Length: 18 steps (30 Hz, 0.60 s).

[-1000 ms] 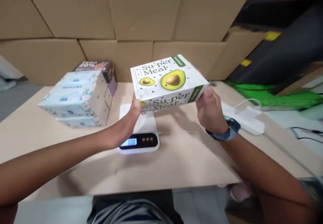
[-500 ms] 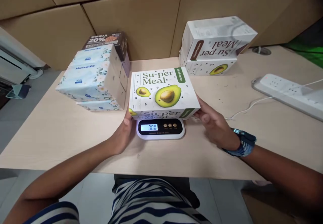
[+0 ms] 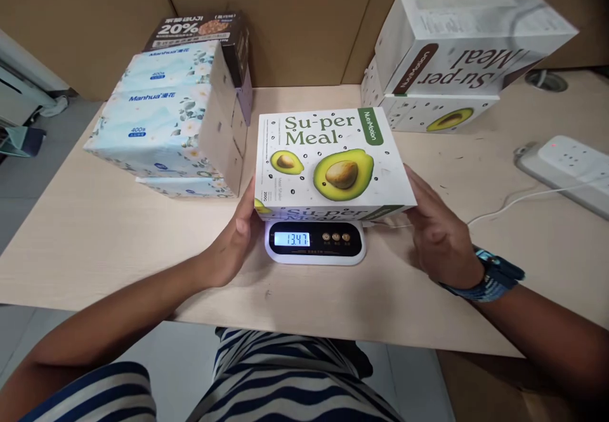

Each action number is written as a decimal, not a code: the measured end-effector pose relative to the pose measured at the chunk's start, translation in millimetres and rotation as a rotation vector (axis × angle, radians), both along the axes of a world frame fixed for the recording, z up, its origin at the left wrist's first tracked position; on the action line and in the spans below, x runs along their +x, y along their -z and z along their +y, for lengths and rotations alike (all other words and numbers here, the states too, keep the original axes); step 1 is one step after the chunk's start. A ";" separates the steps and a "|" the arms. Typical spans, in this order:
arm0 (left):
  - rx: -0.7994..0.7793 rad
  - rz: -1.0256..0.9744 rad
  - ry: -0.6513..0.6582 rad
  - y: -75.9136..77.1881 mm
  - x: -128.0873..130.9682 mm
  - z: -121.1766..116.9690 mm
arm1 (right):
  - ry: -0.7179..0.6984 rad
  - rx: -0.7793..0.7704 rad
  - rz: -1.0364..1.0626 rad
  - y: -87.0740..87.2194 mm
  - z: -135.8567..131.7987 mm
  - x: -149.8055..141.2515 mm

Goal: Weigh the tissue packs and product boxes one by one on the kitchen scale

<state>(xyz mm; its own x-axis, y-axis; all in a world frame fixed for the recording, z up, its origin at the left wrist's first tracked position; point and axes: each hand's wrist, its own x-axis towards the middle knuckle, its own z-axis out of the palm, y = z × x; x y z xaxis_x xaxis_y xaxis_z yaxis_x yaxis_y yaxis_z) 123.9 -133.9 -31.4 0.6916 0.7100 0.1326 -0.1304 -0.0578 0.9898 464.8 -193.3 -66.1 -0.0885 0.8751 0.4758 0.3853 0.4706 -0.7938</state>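
A white Su-per Meal box (image 3: 295,184) with avocado pictures rests on a small digital kitchen scale (image 3: 316,259). Its lit display reads about 13.47, and the box covers the scale's weighing plate. My left hand (image 3: 233,241) is against the box's left side, with the thumb near the front corner. Against the right side is my right hand (image 3: 438,235), wearing a blue wristband. The box sits between both hands; their fingers are partly hidden along its sides.
Packs of tissues (image 3: 143,133) stand at the left, with a dark biscuit box (image 3: 200,32) behind. At the back right are stacked Su-per Meal boxes (image 3: 394,54). A white power strip (image 3: 571,162) and cable lie at the right. Cardboard cartons (image 3: 285,22) line the back.
The scale's display has gone from 0.00 to about 13.47 as the box came to bear on it. Both hands stay at the box's sides. The camera view has moved closer.
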 end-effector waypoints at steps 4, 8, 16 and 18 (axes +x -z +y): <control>-0.017 0.021 -0.120 13.0 -5.3 0.4 | 0.047 0.128 -0.012 0.9 1.7 5.1; -0.015 0.048 -0.182 16.6 -6.8 0.6 | 0.153 0.157 -0.020 7.3 5.8 11.4; 0.021 0.061 -0.207 18.2 -5.7 1.7 | 0.187 0.151 -0.012 8.7 7.9 14.2; 0.031 0.066 -0.192 17.6 -5.3 1.8 | 0.188 0.146 -0.010 9.1 8.0 14.2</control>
